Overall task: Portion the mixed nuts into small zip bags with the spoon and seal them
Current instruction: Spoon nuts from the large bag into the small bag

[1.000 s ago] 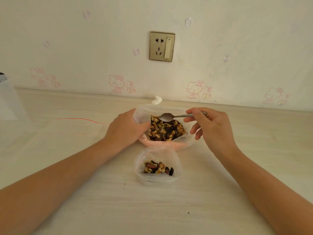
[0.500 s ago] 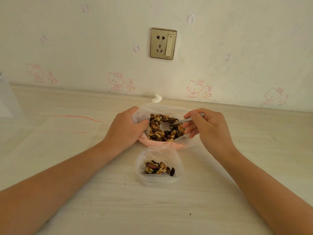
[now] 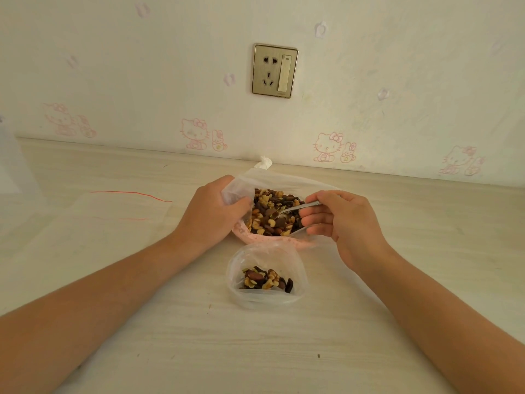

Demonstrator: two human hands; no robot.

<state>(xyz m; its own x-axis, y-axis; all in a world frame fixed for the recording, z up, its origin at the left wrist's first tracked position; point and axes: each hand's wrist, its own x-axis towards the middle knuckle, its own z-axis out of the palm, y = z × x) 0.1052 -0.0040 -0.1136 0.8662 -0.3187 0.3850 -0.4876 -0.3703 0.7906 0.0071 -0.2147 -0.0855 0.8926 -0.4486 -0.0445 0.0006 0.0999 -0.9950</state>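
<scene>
A large clear bag of mixed nuts lies open at the table's middle, over something pink. My left hand grips the bag's left rim and holds it open. My right hand holds a metal spoon whose bowl is buried in the nuts. Just in front stands a small clear zip bag, open, with a small heap of nuts at its bottom.
Flat empty zip bags with red seal lines lie on the table at the left. A white scrap lies by the wall behind the large bag. A wall socket sits above.
The spoon, empty above the nuts a second ago, has dipped into the large bag and its bowl is now under the nuts. My left hand has stayed on the rim.
</scene>
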